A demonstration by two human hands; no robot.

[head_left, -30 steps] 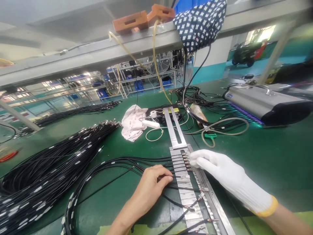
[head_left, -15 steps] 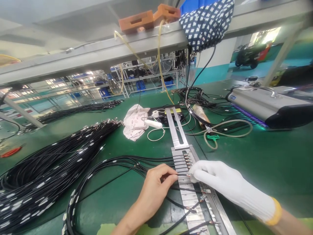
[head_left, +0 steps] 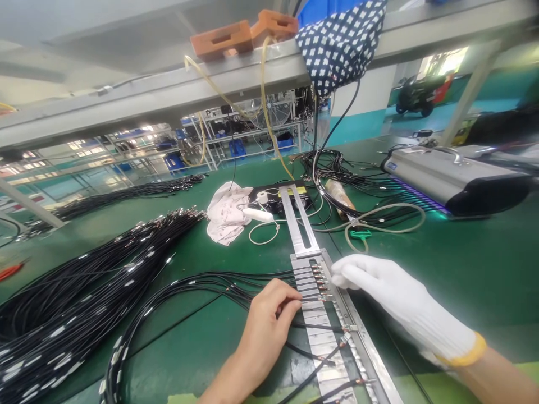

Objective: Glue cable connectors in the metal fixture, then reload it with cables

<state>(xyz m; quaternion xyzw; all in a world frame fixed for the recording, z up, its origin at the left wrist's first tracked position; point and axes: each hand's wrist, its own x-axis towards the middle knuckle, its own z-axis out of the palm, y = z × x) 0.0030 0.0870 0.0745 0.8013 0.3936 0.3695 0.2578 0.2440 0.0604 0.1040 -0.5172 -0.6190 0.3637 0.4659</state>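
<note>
Bare and pinched closed, my left hand [head_left: 269,322] grips a thin black cable [head_left: 310,299] and holds it across a slotted metal fixture [head_left: 314,320]. The cable's metal end lies at the fixture's right side. Several other black cables [head_left: 261,275] rest in the slots above it, their metal tips [head_left: 316,272] lined up along a rail. More loose cable ends [head_left: 332,325] cross the fixture below my left hand. My right hand [head_left: 370,280], in a white glove with a yellow cuff, hovers just right of the rail. Its thumb and forefinger are close together; whether anything is between them is hidden.
A large bundle of black cables [head_left: 84,280] covers the left of the green table [head_left: 442,280]. A crumpled cloth [head_left: 228,213] lies behind the fixture. At the back right stands a silver device with purple light [head_left: 458,174]. Orange bins [head_left: 221,40] sit on the shelf above.
My right hand has moved up and right, off the cable end that it was touching. My left hand stays on the cable. The whole view has shifted slightly.
</note>
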